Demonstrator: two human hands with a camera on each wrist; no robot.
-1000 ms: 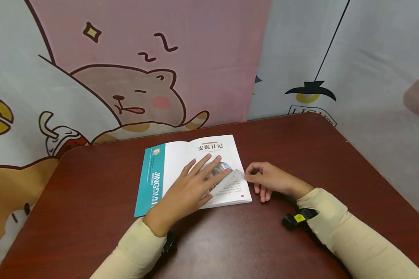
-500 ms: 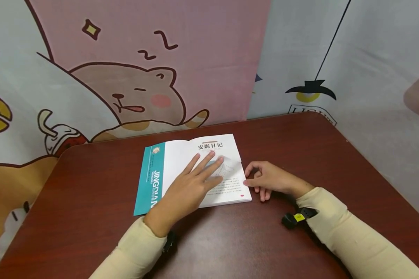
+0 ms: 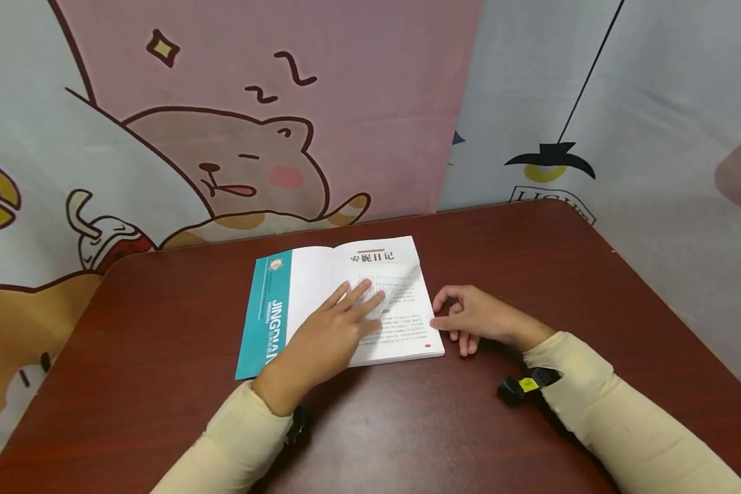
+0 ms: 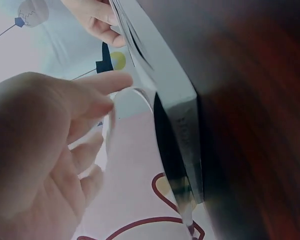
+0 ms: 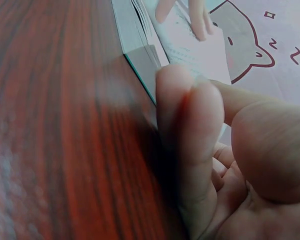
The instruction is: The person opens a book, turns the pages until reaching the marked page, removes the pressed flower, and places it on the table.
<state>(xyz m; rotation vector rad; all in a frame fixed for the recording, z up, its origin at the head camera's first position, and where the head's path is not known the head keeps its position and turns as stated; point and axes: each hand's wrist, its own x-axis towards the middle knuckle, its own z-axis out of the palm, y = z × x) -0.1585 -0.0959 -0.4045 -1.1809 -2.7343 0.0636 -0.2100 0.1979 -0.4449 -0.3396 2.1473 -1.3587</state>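
A paperback book (image 3: 311, 281) lies open on the table, its teal cover flap (image 3: 263, 295) out to the left. My left hand (image 3: 321, 339) lies over the right page with fingers spread and fairly straight. In the left wrist view, a curved leaf (image 4: 132, 100) stands up from the book by those fingers. Printed text (image 3: 401, 322) shows on the right side, below a large-lettered title. At the book's right edge is my right hand (image 3: 484, 317), its thumb tip touching the edge and its other fingers loosely bent. Whether it pinches any paper is hidden in the right wrist view.
The dark red-brown wooden table (image 3: 395, 418) extends around the book on all sides. Behind it hangs a cloth backdrop (image 3: 370, 123) with cartoon animals. A black strap device (image 3: 519, 387) is on the right wrist.
My left hand has drawn a little down and left, with the leaf bending along. The picture is gone from sight and more text shows. My right thumb has slipped slightly down the edge.
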